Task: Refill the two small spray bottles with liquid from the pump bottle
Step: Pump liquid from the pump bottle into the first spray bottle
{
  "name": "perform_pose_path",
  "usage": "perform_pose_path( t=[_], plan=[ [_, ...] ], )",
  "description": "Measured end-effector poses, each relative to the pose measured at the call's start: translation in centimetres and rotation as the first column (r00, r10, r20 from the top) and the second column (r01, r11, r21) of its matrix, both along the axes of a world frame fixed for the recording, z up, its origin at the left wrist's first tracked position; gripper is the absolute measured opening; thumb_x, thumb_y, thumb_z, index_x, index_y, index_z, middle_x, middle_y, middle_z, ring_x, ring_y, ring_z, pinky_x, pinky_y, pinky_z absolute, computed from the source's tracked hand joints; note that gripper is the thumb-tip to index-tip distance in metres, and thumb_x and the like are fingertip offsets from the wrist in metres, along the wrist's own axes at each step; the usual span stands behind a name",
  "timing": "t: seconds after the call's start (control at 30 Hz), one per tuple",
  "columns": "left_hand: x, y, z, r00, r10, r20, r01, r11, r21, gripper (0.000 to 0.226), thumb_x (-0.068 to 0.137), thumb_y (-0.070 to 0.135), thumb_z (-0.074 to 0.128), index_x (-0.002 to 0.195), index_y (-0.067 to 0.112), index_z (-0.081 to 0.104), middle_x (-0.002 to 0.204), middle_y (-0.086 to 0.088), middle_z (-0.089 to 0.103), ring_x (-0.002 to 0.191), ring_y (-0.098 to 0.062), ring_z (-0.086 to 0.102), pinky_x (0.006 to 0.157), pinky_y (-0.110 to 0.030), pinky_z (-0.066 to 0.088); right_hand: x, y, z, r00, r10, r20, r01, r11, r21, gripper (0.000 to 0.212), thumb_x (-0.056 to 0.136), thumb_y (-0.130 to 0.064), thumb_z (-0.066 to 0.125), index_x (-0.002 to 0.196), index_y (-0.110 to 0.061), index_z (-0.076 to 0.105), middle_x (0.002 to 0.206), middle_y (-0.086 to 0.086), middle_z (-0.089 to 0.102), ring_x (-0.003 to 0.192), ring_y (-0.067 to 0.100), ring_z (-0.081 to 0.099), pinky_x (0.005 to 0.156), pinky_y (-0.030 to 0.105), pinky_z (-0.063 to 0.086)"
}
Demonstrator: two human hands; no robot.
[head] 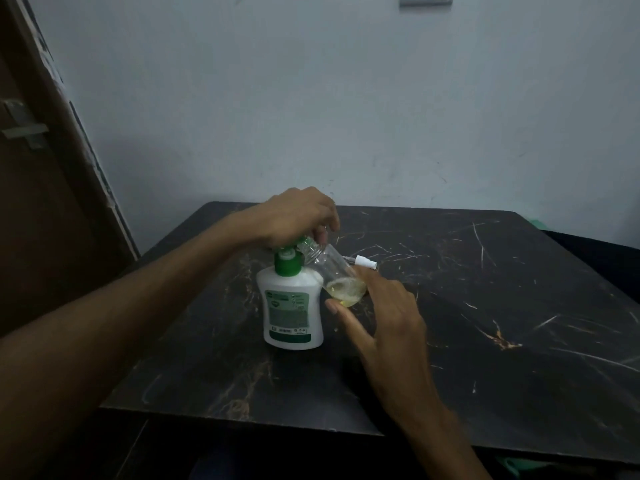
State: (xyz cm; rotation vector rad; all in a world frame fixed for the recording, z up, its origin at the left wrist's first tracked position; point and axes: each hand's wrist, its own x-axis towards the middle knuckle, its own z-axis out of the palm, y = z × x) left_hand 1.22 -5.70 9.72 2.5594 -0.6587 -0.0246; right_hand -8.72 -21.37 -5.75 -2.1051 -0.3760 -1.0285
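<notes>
A white pump bottle [292, 308] with a green collar and pump head stands upright on the dark table [485, 323]. My left hand [298, 216] rests on top of the pump head, fingers curled over it. My right hand [377, 313] holds a small clear spray bottle [337, 275] tilted, its open neck up against the pump's nozzle; a little yellow liquid lies in its bottom. A white spray cap [363, 262] lies on the table just behind it. No second small bottle is visible.
The table is black with pale marble-like streaks and stands against a grey wall [346, 98]. A brown door [41, 202] with a latch is at the left. Something green [535, 221] shows past the table's far right corner.
</notes>
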Motion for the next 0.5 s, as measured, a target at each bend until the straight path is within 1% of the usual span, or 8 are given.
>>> perform_pose_path(
  t=[0.07, 0.1, 0.17, 0.2, 0.27, 0.33, 0.4, 0.5],
  plan=[
    [-0.07, -0.08, 0.26, 1.0, -0.001, -0.006, 0.001, 1.0, -0.004, 0.034, 0.092, 0.026, 0.046, 0.106, 0.011, 0.075, 0.09, -0.005, 0.08, 0.088, -0.021, 0.074, 0.094, -0.045, 0.057, 0.05, -0.03, -0.04, 1.0, 0.001, -0.009, -0.001, 1.0, 0.005, 0.047, 0.096, -0.051, 0.063, 0.136, -0.029, 0.055, 0.115, -0.018, 0.06, 0.102, -0.005, 0.047, 0.088, 0.03, 0.046],
    [-0.14, -0.13, 0.24, 1.0, -0.004, -0.009, 0.004, 1.0, 0.007, 0.035, 0.093, 0.025, 0.046, 0.106, 0.011, 0.075, 0.089, -0.002, 0.08, 0.086, -0.019, 0.073, 0.093, -0.045, 0.057, 0.1, -0.04, -0.06, 1.0, 0.0, -0.018, 0.0, 1.0, 0.002, 0.047, 0.096, -0.052, 0.061, 0.137, -0.029, 0.055, 0.115, -0.017, 0.061, 0.102, -0.005, 0.047, 0.087, 0.03, 0.046],
    [-0.3, -0.17, -0.07, 1.0, -0.019, -0.005, 0.019, 0.998, 0.053, 0.032, 0.101, 0.013, 0.045, 0.11, 0.006, 0.075, 0.09, 0.003, 0.075, 0.083, -0.015, 0.071, 0.094, -0.044, 0.057, 0.11, -0.03, -0.08, 1.0, 0.004, -0.03, -0.004, 1.0, -0.002, 0.048, 0.096, -0.053, 0.06, 0.138, -0.029, 0.055, 0.117, -0.017, 0.061, 0.103, -0.004, 0.049, 0.089, 0.031, 0.047],
    [-0.4, -0.22, -0.15, 1.0, -0.024, 0.005, 0.023, 0.997, 0.08, 0.033, 0.103, 0.009, 0.044, 0.112, 0.004, 0.075, 0.091, 0.007, 0.072, 0.083, -0.014, 0.07, 0.094, -0.042, 0.056, 0.1, -0.05, -0.09, 1.0, 0.007, -0.031, -0.007, 1.0, -0.001, 0.048, 0.097, -0.052, 0.061, 0.138, -0.029, 0.055, 0.117, -0.018, 0.06, 0.104, -0.003, 0.05, 0.089, 0.032, 0.048],
    [-0.53, -0.24, -0.08, 0.999, -0.027, 0.022, 0.025, 0.994, 0.11, 0.033, 0.104, 0.008, 0.043, 0.115, 0.004, 0.074, 0.09, 0.01, 0.067, 0.082, -0.012, 0.068, 0.094, -0.039, 0.056, 0.01, -0.03, -0.03, 1.0, 0.012, -0.023, -0.012, 1.0, 0.001, 0.046, 0.097, -0.051, 0.062, 0.138, -0.031, 0.054, 0.115, -0.024, 0.053, 0.104, -0.004, 0.049, 0.088, 0.032, 0.048],
    [-0.59, -0.21, 0.32, 1.0, -0.02, 0.024, 0.017, 0.994, 0.107, 0.033, 0.105, 0.01, 0.043, 0.114, 0.006, 0.074, 0.09, 0.01, 0.068, 0.082, -0.011, 0.069, 0.095, -0.042, 0.056, -0.09, -0.01, 0.09, 1.0, 0.018, -0.01, -0.018, 1.0, 0.0, 0.045, 0.097, -0.05, 0.061, 0.138, -0.033, 0.052, 0.115, -0.028, 0.049, 0.103, -0.005, 0.048, 0.087, 0.031, 0.047],
    [-0.53, -0.23, 0.63, 1.0, -0.007, 0.027, 0.004, 0.994, 0.107, 0.032, 0.104, 0.011, 0.043, 0.113, 0.009, 0.074, 0.09, 0.008, 0.073, 0.082, -0.012, 0.069, 0.096, -0.046, 0.055, -0.16, -0.01, 0.13, 1.0, 0.027, -0.009, -0.027, 1.0, 0.001, 0.045, 0.098, -0.051, 0.06, 0.138, -0.034, 0.051, 0.116, -0.029, 0.048, 0.104, -0.005, 0.048, 0.088, 0.03, 0.047],
    [-0.77, -0.3, 0.38, 1.0, -0.001, 0.005, 0.001, 0.995, 0.1, 0.032, 0.103, 0.009, 0.044, 0.112, 0.006, 0.075, 0.09, 0.01, 0.071, 0.084, -0.015, 0.071, 0.096, -0.045, 0.055, -0.19, -0.01, 0.1, 1.0, 0.021, -0.016, -0.021, 1.0, -0.005, 0.045, 0.098, -0.052, 0.058, 0.139, -0.035, 0.05, 0.115, -0.031, 0.043, 0.103, -0.008, 0.045, 0.087, 0.025, 0.044]
  ],
)
